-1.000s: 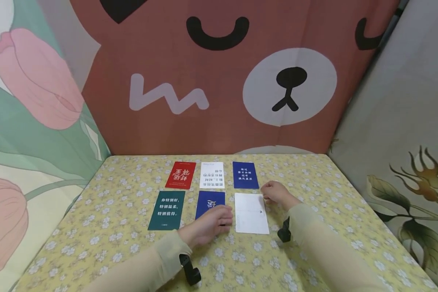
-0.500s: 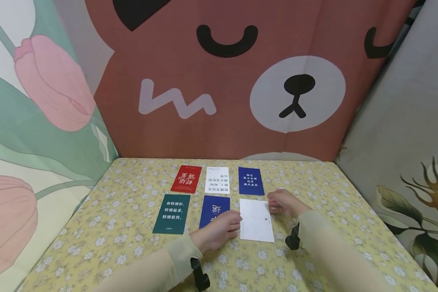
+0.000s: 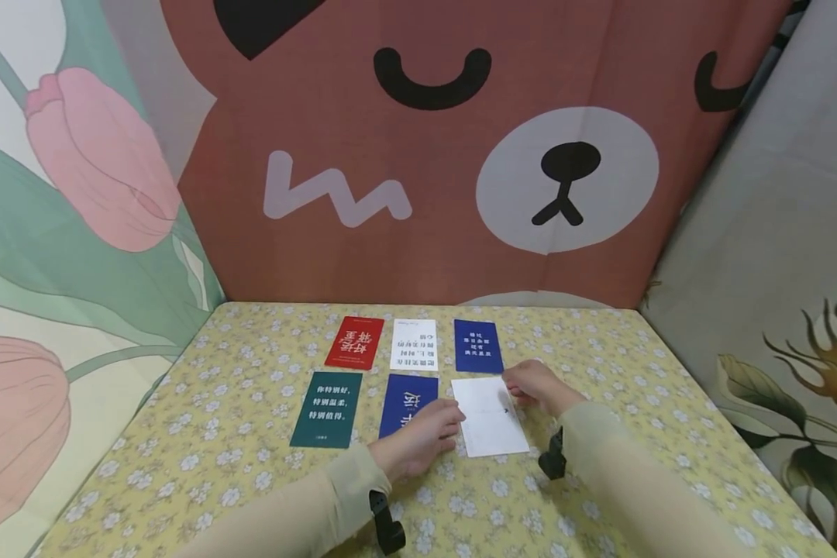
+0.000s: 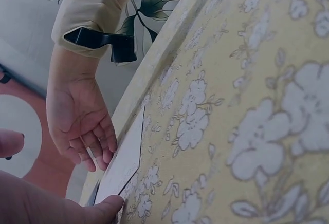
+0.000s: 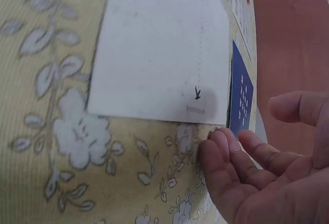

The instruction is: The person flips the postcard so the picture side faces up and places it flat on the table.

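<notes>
A white card (image 3: 491, 422) with a small black mark lies on the yellow flowered tablecloth, slightly turned, at the right end of the near row. My left hand (image 3: 421, 438) is at its left edge, fingertips right at the side and thumb held apart in the left wrist view. Partly covered by that hand is a blue card (image 3: 404, 399). At the white card's upper right corner is my right hand (image 3: 537, 384). Its loosely bent fingers (image 5: 221, 167) reach the card's short edge in the right wrist view, with the thumb standing away.
A dark green card (image 3: 326, 411) lies left of the blue one. The far row has a red card (image 3: 354, 342), a white card with printed text (image 3: 415, 345) and another blue card (image 3: 479, 346). Patterned cloth walls (image 3: 446, 256) border the table (image 3: 251, 480).
The near white card has turned a little, its top edge going left and its bottom edge right. My right hand has shifted slightly left with it. The head view has moved a little.
</notes>
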Demonstrator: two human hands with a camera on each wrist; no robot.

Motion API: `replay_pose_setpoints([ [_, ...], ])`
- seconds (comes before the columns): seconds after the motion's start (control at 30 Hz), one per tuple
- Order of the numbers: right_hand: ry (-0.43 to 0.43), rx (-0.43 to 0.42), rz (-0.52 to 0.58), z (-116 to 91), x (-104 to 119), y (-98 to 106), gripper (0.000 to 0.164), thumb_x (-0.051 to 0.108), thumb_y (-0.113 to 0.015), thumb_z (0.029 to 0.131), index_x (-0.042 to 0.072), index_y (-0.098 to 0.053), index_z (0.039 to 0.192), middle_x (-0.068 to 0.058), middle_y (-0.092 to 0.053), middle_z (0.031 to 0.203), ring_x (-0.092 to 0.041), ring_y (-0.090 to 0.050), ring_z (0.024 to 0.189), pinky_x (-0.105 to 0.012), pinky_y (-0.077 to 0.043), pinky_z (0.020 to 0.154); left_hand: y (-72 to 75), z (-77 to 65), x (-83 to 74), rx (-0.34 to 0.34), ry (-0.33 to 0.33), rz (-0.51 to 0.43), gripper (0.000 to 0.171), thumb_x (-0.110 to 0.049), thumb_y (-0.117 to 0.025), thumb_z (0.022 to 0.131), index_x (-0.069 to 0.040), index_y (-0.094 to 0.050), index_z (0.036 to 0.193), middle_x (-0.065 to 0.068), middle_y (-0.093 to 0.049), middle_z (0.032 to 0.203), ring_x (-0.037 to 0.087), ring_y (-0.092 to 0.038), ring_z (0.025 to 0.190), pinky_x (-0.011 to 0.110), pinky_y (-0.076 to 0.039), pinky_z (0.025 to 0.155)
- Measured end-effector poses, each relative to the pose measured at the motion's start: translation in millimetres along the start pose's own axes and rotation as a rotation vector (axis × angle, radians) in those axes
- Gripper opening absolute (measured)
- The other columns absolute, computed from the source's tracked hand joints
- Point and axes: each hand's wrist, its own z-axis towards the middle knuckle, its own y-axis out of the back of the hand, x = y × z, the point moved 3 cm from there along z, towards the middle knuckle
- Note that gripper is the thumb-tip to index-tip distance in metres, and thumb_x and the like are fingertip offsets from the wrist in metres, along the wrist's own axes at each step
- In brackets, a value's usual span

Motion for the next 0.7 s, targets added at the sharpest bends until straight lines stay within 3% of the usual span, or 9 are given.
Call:
replay_pose_setpoints([
  [0.23, 0.000, 0.052, 0.090, -1.9, 1.7, -4.0, 0.047, 0.011, -0.054, 0.102, -0.014, -0.044, 0.141, -0.016, -0.058, 0.110, -0.018, -0.057, 0.086, -0.028, -0.057, 0.075, 1.3, 6.1, 0.6, -0.047, -0.005, -0.034, 0.069, -0.013, -0.060, 0.095, 0.010, -0.031, 0.153, 0.030, -0.041, 0.151, 0.049, -0.036, 0.142, 0.056, -0.039, 0.112],
  [0.4, -0.022, 0.057, 0.119, -0.6, -0.7, -5.1, 0.042, 0.011, -0.055, 0.103, -0.011, -0.047, 0.138, -0.013, -0.055, 0.105, -0.016, -0.055, 0.084, -0.028, -0.055, 0.074, 2.7, 9.2, 1.6, -0.068, -0.005, -0.033, 0.064, -0.015, -0.061, 0.096, 0.007, -0.035, 0.149, 0.025, -0.045, 0.146, 0.046, -0.041, 0.138, 0.055, -0.043, 0.107],
  [0.7, 0.064, 0.035, 0.037, 0.8, -7.6, -3.2, 0.048, -0.004, -0.053, 0.100, -0.010, -0.047, 0.147, -0.016, -0.065, 0.107, -0.014, -0.054, 0.072, -0.027, -0.052, 0.066, 3.1, 11.3, 2.6, -0.077, 0.001, -0.042, 0.060, -0.016, -0.062, 0.096, 0.005, -0.039, 0.147, 0.022, -0.048, 0.142, 0.041, -0.045, 0.133, 0.052, -0.049, 0.099],
])
